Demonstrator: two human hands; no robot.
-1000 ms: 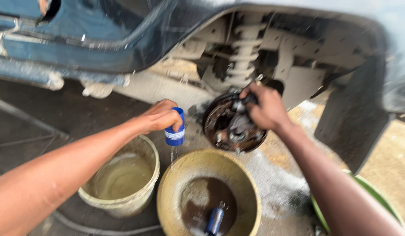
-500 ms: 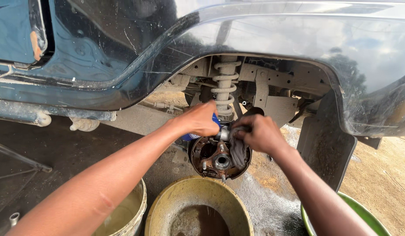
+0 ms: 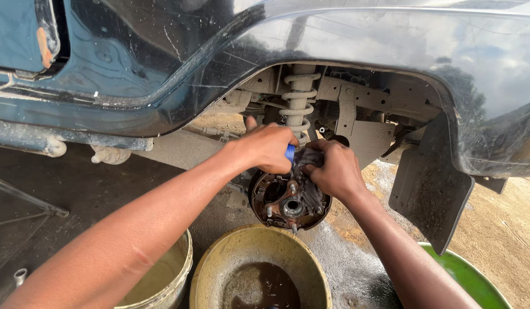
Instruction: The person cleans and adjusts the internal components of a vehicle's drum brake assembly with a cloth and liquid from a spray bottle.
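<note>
A small blue container (image 3: 289, 152), mostly hidden, is clamped in the left hand (image 3: 268, 146) just above the rusty round brake hub (image 3: 288, 200); its axis cannot be told. A dark rag (image 3: 307, 158) is gripped in the closed right hand (image 3: 332, 170) against the hub's top, below the coil spring (image 3: 298, 98). The hub's studs are pointed outward, over a yellow basin (image 3: 219, 269)

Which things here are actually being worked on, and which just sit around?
In use: left hand holding a blue bottle; right hand pressing a dark rag on the brake hub.

Idle: yellow basin, pale bucket, green tub, mud flap.
</note>
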